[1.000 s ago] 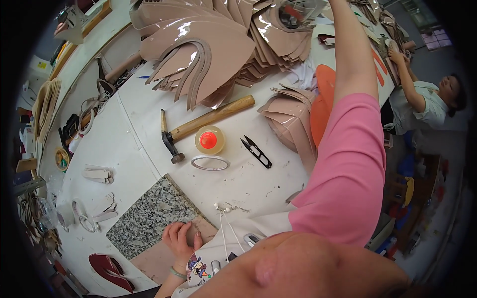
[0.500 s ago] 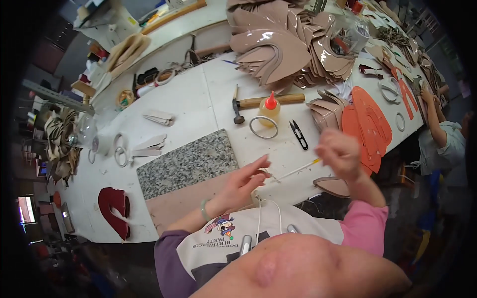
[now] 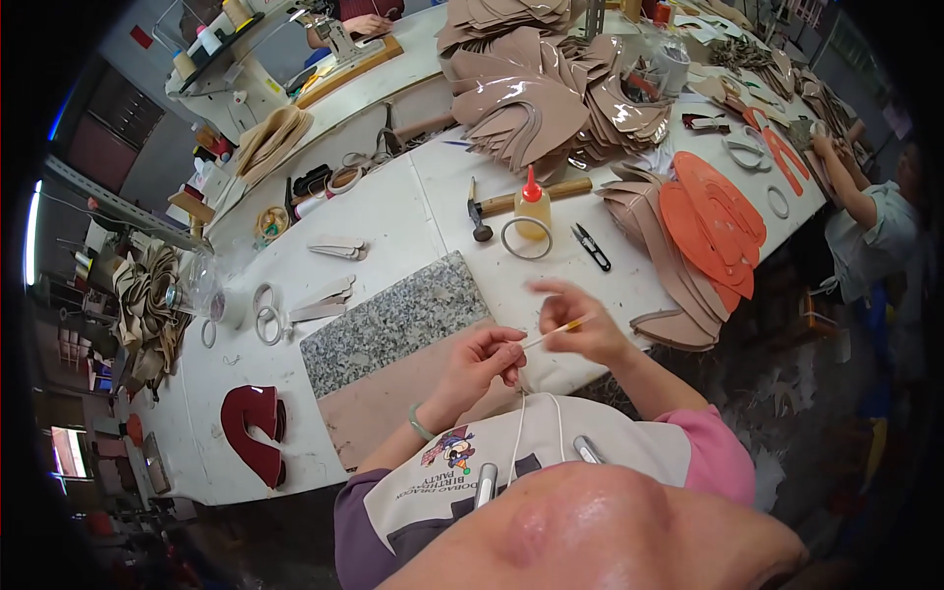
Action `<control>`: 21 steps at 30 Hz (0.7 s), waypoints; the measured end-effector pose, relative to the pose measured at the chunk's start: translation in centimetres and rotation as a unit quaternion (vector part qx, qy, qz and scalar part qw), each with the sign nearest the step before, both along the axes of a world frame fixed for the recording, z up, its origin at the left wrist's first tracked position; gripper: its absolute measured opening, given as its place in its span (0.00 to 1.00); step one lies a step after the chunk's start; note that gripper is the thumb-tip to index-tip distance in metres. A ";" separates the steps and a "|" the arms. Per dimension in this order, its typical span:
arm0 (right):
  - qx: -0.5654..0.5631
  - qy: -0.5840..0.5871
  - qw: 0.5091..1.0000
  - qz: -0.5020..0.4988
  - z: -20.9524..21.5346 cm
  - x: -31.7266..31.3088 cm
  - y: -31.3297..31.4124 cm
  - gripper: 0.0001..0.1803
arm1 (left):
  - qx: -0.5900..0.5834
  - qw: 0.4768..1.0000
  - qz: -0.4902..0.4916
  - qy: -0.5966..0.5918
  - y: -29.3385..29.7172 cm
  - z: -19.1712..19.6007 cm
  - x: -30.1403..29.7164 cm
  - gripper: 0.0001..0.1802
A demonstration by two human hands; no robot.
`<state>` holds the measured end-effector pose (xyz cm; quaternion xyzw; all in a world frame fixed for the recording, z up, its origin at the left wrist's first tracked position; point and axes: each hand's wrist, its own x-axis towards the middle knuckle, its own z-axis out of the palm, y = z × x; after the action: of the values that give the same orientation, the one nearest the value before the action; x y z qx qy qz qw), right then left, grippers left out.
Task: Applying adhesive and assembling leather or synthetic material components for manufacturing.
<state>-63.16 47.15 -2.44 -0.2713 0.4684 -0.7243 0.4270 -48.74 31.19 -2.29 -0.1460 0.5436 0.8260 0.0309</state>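
Above the near edge of the table, my left hand [image 3: 484, 362] is closed, thumb and fingers pinched at one end of a thin white stick [image 3: 539, 339] with a yellow section. My right hand [image 3: 590, 329] is around the yellow part, thumb and fingers bent, the index finger stretched out and blurred. Behind my left hand lies a speckled granite slab [image 3: 393, 320], with a pale pinkish board [image 3: 393, 403] along its near side. Beyond my hands are black thread snips [image 3: 592, 248], a glue bottle [image 3: 532, 211] with a red nozzle, and a grey ring [image 3: 526, 239] against it.
A hammer [image 3: 531, 199] lies behind the bottle. Glossy tan cut pieces [image 3: 531, 98] are heaped at the back. Orange pieces [image 3: 710, 221] and more tan ones [image 3: 654, 231] lie right. A dark red curved piece [image 3: 251, 433] is at left. A co-worker [image 3: 875, 221] sits far right.
My right hand has come left and down to the stick, its fist opening around it. My left hand's spread fingers have closed into a pinch. The stick has shifted left; the view has tilted up.
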 end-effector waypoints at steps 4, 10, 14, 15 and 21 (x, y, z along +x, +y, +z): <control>-0.043 0.189 0.980 -0.041 -1.4 1.8 -1.1 0.08 | 0.060 0.997 0.041 -0.002 -0.2 -0.3 1.0 0.10; -0.059 0.357 0.930 -0.065 -2.3 4.0 -2.5 0.10 | 0.043 0.998 0.053 -0.018 -0.6 0.1 2.8 0.10; -0.060 0.384 0.918 -0.074 -2.3 5.1 -3.0 0.08 | 0.060 0.997 0.051 -0.027 -0.9 -1.7 3.8 0.08; -0.059 0.394 0.914 -0.082 -2.3 5.3 -3.1 0.07 | 0.065 0.996 0.045 -0.029 -1.0 -2.1 4.0 0.07; -0.065 0.394 0.910 -0.116 -3.2 5.6 -3.8 0.07 | 0.050 0.997 0.061 0.000 -0.2 -2.6 4.0 0.09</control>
<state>-57.52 43.38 -5.68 -0.5054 0.5783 -0.6323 0.1023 -44.78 30.97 -4.93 -0.1774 0.4914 0.8526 -0.0125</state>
